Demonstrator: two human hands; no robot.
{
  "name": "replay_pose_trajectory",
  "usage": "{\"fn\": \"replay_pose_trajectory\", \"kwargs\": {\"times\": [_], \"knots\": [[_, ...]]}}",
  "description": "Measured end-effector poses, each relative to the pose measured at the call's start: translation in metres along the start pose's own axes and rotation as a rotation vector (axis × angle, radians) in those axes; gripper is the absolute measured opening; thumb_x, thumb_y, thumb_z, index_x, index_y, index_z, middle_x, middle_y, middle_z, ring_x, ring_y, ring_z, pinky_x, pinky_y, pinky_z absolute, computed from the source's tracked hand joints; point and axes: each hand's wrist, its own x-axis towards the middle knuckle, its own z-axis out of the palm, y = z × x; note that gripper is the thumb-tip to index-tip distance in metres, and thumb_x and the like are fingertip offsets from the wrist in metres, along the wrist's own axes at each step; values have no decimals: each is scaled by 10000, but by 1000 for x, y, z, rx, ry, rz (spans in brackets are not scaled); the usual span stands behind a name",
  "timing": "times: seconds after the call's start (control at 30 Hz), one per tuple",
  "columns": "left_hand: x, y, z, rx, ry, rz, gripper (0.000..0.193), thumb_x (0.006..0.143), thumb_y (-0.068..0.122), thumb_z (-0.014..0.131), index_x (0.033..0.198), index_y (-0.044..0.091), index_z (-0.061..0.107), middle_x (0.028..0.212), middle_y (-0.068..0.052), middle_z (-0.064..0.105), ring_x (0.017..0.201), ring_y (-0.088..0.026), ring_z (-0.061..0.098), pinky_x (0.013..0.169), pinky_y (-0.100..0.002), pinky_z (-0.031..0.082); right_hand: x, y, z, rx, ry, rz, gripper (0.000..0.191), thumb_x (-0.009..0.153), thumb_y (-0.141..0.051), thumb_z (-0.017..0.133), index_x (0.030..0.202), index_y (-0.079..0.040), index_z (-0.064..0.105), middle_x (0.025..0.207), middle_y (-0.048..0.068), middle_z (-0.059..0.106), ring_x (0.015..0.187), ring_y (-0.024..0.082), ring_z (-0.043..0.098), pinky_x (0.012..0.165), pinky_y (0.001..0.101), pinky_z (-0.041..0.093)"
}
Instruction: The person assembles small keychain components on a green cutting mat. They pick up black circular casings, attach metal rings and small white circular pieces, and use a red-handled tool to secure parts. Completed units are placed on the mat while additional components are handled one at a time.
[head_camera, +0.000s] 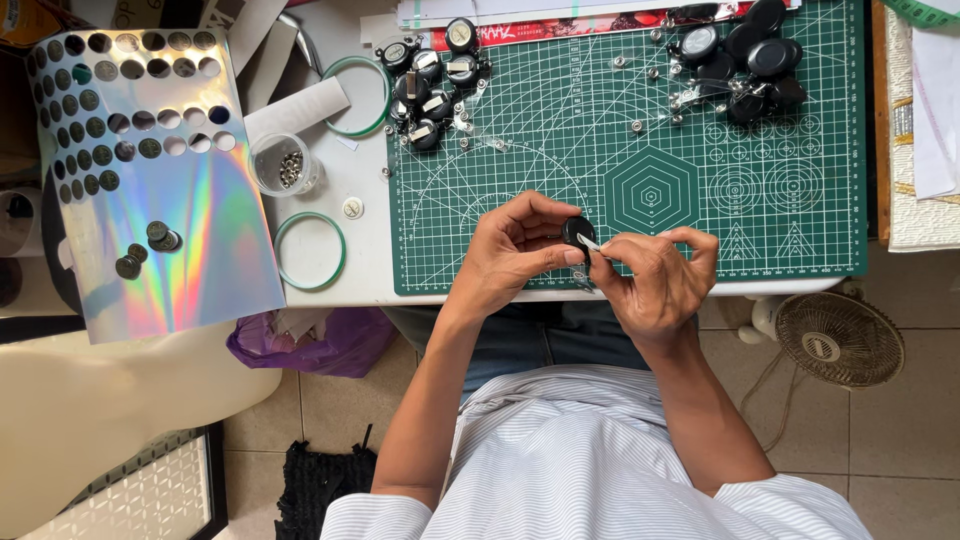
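Note:
My left hand (510, 250) pinches a small round black reel (577, 231) over the near edge of the green cutting mat (560, 170). My right hand (655, 275) meets it from the right, its fingertips closed on a thin silver metal clip (590, 245) at the reel's lower side. Both hands touch each other around the piece. How the clip joins the reel is hidden by the fingers.
Piles of black reels lie at the mat's top left (432, 75) and top right (745, 60), with small silver rivets scattered between. A holographic punched sheet (170, 200), a clear cup of rivets (283, 165) and two green rings (310, 250) sit left. A small fan (838, 340) stands on the floor.

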Motion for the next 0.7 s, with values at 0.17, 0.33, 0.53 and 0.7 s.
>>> {"fn": "replay_pose_trajectory", "kwargs": {"times": [0.17, 0.33, 0.53, 0.7], "knots": [[-2, 0, 0, -12, -2, -6, 381, 839, 87, 853, 1168, 22, 673, 1049, -76, 741, 1022, -150, 734, 951, -299, 623, -1, -2, -1, -5, 3, 2, 238, 1015, -284, 785, 1054, -128, 609, 826, -52, 705, 715, 69, 612, 920, 344, 400], [-2, 1, 0, -4, -2, 6, 383, 840, 92, 853, 1172, 22, 676, 1054, -78, 742, 1023, -156, 740, 967, -306, 628, 0, -2, -1, -6, 6, 3, 239, 1015, -289, 781, 1054, -127, 610, 829, -50, 707, 717, 72, 614, 923, 345, 400], [-2, 1, -1, 2, -1, -2, 392, 831, 93, 853, 1175, 24, 678, 1057, -77, 743, 1028, -158, 743, 964, -310, 636, 1, -4, -1, 1, -4, 19, 239, 1016, -289, 776, 1051, -122, 608, 829, -46, 708, 723, 76, 617, 932, 348, 401], [-3, 0, -2, -27, -6, -11, 398, 838, 86, 853, 1191, 26, 680, 1070, -78, 738, 1037, -157, 733, 962, -307, 627, -1, -4, -1, -2, -3, 19, 231, 1020, -287, 775, 1045, -122, 615, 823, -46, 714, 728, 73, 625, 928, 344, 400]]}}
